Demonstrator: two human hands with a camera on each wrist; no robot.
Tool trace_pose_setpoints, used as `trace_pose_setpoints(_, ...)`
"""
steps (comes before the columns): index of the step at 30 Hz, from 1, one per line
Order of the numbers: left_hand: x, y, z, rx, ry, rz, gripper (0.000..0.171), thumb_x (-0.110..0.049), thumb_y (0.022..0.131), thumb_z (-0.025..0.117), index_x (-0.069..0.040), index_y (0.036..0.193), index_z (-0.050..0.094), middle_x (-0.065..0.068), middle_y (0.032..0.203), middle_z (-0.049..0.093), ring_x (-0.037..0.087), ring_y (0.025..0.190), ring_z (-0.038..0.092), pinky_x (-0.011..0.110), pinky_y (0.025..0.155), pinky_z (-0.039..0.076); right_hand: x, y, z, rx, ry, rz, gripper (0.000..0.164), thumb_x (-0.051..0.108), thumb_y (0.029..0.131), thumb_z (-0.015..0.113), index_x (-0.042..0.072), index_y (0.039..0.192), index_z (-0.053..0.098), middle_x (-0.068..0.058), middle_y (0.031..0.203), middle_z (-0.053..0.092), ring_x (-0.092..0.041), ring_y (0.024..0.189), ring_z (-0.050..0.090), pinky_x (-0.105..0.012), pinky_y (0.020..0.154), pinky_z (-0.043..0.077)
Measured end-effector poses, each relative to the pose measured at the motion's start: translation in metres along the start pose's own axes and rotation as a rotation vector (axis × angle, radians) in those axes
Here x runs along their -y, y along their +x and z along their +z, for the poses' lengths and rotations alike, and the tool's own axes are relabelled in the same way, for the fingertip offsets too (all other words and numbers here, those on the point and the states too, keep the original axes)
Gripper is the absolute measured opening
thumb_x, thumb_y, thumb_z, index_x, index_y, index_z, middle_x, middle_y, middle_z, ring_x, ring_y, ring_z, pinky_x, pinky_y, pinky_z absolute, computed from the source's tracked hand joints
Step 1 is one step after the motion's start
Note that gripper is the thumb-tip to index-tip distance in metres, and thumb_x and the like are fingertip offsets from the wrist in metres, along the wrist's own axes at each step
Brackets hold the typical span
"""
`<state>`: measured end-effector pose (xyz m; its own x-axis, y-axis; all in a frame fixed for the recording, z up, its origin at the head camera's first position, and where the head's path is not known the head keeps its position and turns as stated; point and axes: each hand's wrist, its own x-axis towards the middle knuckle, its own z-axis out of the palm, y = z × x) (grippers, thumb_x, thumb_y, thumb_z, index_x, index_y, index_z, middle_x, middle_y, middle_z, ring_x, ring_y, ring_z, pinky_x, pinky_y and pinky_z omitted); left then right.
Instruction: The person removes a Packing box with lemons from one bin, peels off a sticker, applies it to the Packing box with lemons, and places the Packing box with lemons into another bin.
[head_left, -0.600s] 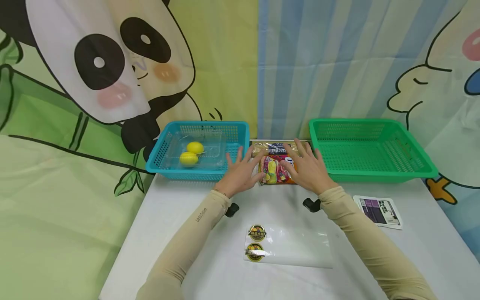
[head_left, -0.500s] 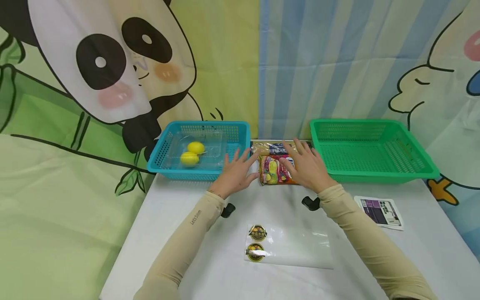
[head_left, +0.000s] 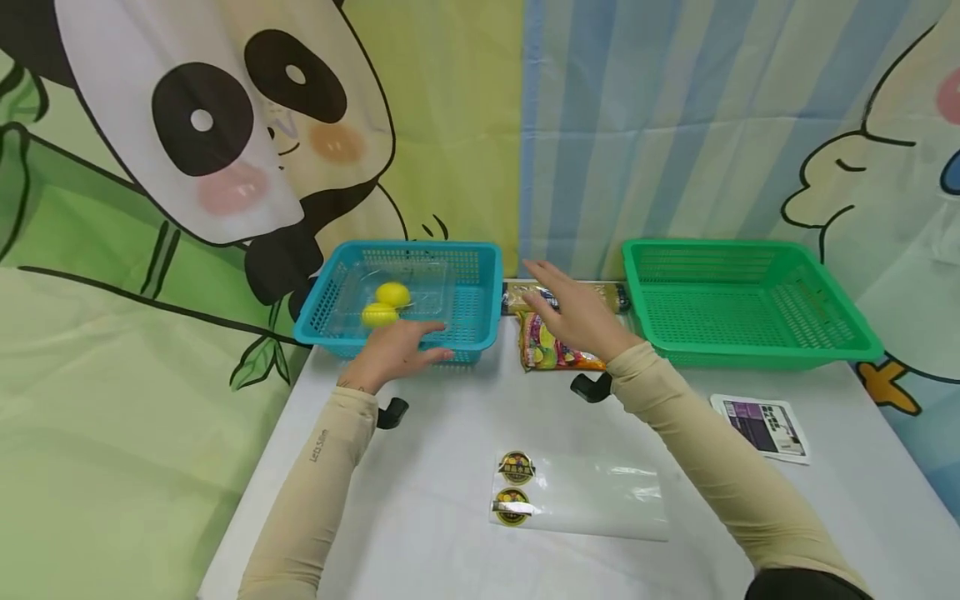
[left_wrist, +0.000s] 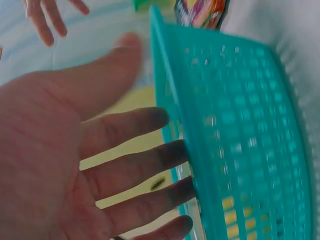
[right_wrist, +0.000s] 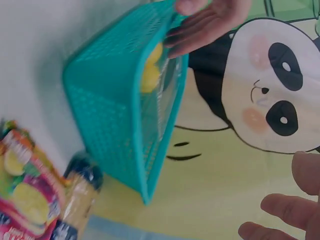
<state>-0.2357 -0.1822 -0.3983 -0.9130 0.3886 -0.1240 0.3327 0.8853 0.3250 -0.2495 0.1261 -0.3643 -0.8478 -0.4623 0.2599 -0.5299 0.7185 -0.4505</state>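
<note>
My left hand (head_left: 393, 354) is over the front rim of the blue basket (head_left: 483, 343), its fingers extended and holding nothing. In the left wrist view the fingertips (left_wrist: 172, 152) overlap the basket's rim; whether they touch it I cannot tell. Two yellow lemons (head_left: 393, 294) lie in the basket with a clear plastic container (head_left: 429, 282). My right hand (head_left: 581, 317) hovers with straight fingers above a colourful snack bag (head_left: 542, 346) and a long clear pack of what looks like pasta (head_left: 517, 297), partly hiding both. It holds nothing.
A green basket (head_left: 720, 360) stands at the back right. A small flat pack with a purple and black label (head_left: 761, 427) lies in front of it. Nearer, a clear plastic bag (head_left: 592, 500) with two round stickers lies on the white table (head_left: 420, 533). A printed curtain hangs behind.
My left hand has moved left from beside the snack bag to the blue basket's front. The right hand has shifted slightly left, over the packs. Baskets and packs stay put.
</note>
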Motion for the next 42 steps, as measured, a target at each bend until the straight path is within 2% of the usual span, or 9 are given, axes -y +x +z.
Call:
trace_pose_setpoints(4, 0.021, -0.009, -0.007, 0.007, -0.063, -0.019, 0.054, -0.040, 0.095, 0.070, -0.012, 0.140, 0.062, 0.010, 0.139, 0.064, 0.032, 0.127, 0.061, 0.051, 0.103, 0.051, 0.011, 0.019, 0.003, -0.016, 0.118, -0.001, 0.058, 0.039, 0.108, 0.045, 0.018, 0.160, 0.031, -0.012, 0.160, 0.040, -0.037, 0.138, 0.052, -0.055, 0.114, 0.041)
trace_pose_setpoints(8, 0.034, -0.012, -0.008, -0.005, -0.090, -0.004, 0.041, -0.025, 0.095, 0.073, -0.010, 0.132, 0.068, 0.010, 0.131, 0.069, 0.030, 0.123, 0.063, 0.049, 0.103, 0.052, 0.020, 0.035, 0.012, -0.010, 0.262, 0.059, 0.059, 0.047, 0.108, 0.041, 0.026, 0.161, 0.028, -0.009, 0.161, 0.040, -0.034, 0.130, 0.060, -0.055, 0.106, 0.048)
trace_pose_setpoints(12, 0.040, -0.013, -0.001, -0.040, -0.064, -0.017, 0.034, -0.014, 0.094, 0.073, -0.013, 0.128, 0.071, 0.008, 0.127, 0.071, 0.029, 0.119, 0.065, 0.048, 0.100, 0.053, 0.027, 0.050, 0.030, 0.018, 0.488, 0.154, 0.062, 0.048, 0.107, 0.044, 0.026, 0.162, 0.026, -0.009, 0.164, 0.034, -0.038, 0.137, 0.052, -0.053, 0.095, 0.056)
trace_pose_setpoints(15, 0.042, -0.012, 0.006, -0.082, -0.016, -0.023, 0.031, -0.014, 0.095, 0.072, -0.016, 0.125, 0.073, 0.007, 0.123, 0.073, 0.030, 0.114, 0.067, 0.049, 0.097, 0.055, 0.032, 0.063, 0.046, 0.054, 0.652, 0.226, 0.065, 0.047, 0.106, 0.047, 0.026, 0.162, 0.024, -0.008, 0.166, 0.031, -0.036, 0.143, 0.045, -0.050, 0.089, 0.060)
trace_pose_setpoints(18, 0.043, -0.011, 0.010, -0.117, 0.010, -0.028, 0.028, -0.015, 0.096, 0.070, -0.017, 0.124, 0.074, 0.007, 0.120, 0.074, 0.030, 0.111, 0.069, 0.049, 0.095, 0.056, 0.037, 0.076, 0.061, 0.088, 0.740, 0.272, 0.067, 0.047, 0.105, 0.049, 0.027, 0.163, 0.021, -0.007, 0.167, 0.027, -0.031, 0.148, 0.039, -0.050, 0.093, 0.058)
trace_pose_setpoints(21, 0.042, -0.011, 0.012, -0.130, 0.021, -0.035, 0.028, -0.017, 0.097, 0.068, -0.018, 0.125, 0.073, 0.007, 0.121, 0.074, 0.030, 0.111, 0.069, 0.050, 0.094, 0.056, 0.042, 0.087, 0.074, 0.102, 0.759, 0.307, 0.068, 0.048, 0.105, 0.050, 0.027, 0.163, 0.021, -0.007, 0.167, 0.027, -0.028, 0.151, 0.034, -0.051, 0.096, 0.056)
trace_pose_setpoints(24, 0.041, -0.010, 0.012, -0.127, 0.019, -0.048, 0.028, -0.017, 0.098, 0.067, -0.018, 0.126, 0.073, 0.006, 0.122, 0.074, 0.029, 0.112, 0.069, 0.050, 0.094, 0.056, 0.047, 0.096, 0.086, 0.116, 0.714, 0.332, 0.068, 0.047, 0.105, 0.049, 0.026, 0.163, 0.021, -0.008, 0.166, 0.030, -0.030, 0.149, 0.036, -0.051, 0.099, 0.055)
trace_pose_setpoints(32, 0.036, -0.011, 0.013, -0.125, 0.023, -0.066, 0.028, -0.017, 0.098, 0.067, -0.019, 0.126, 0.073, 0.005, 0.123, 0.074, 0.028, 0.113, 0.069, 0.049, 0.094, 0.056, 0.049, 0.109, 0.110, 0.153, 0.625, 0.378, 0.067, 0.042, 0.107, 0.048, 0.022, 0.164, 0.018, -0.006, 0.168, 0.025, -0.031, 0.154, 0.026, -0.053, 0.119, 0.035)
trace_pose_setpoints(42, 0.037, -0.011, 0.013, -0.122, -0.002, -0.075, 0.028, -0.016, 0.099, 0.066, -0.017, 0.126, 0.073, 0.006, 0.124, 0.073, 0.029, 0.116, 0.067, 0.049, 0.098, 0.055, 0.040, 0.116, 0.122, 0.217, 0.765, 0.447, 0.069, 0.040, 0.107, 0.047, 0.024, 0.164, 0.013, -0.008, 0.170, 0.015, -0.042, 0.144, 0.039, -0.064, 0.097, 0.051)
